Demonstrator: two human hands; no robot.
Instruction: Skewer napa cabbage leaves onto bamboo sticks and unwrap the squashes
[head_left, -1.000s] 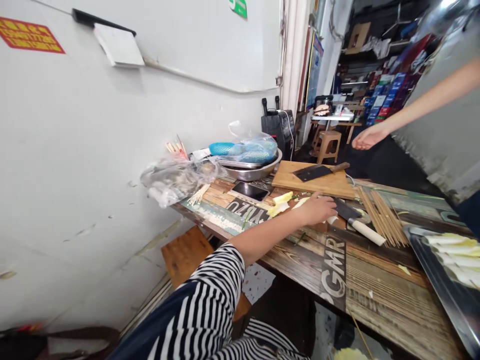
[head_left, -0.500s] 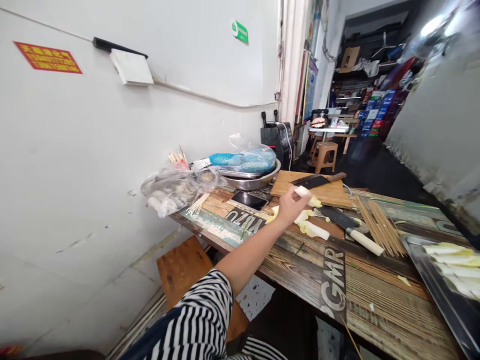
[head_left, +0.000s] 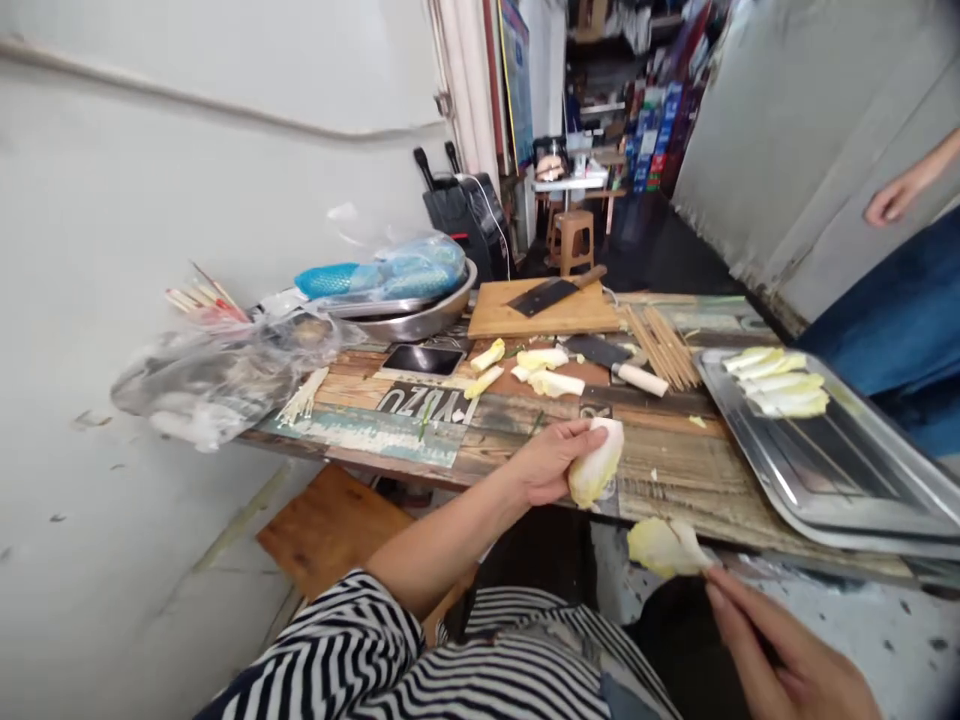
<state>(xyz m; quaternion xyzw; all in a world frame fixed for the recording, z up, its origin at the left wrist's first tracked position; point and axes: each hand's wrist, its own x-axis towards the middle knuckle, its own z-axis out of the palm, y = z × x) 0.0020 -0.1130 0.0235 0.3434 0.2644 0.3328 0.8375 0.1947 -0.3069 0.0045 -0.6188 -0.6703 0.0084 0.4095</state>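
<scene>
White-yellow curved cabbage leaf (head_left: 598, 462) sits left of the silver metal tray (head_left: 847, 480), pinched by fingers of your left hand (head_left: 553, 466); those of your right hand (head_left: 787, 640) pinch a second pale leaf (head_left: 666, 548). Lined-up leaves (head_left: 784, 385) on the tray seem done; loose leaves (head_left: 555, 384) left of it on the wood-plank counter (head_left: 697, 475) don't.

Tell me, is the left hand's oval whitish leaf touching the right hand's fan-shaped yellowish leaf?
Apart. The head view plainly shows a gap between the oval leaf and the fan-shaped leaf.
</scene>
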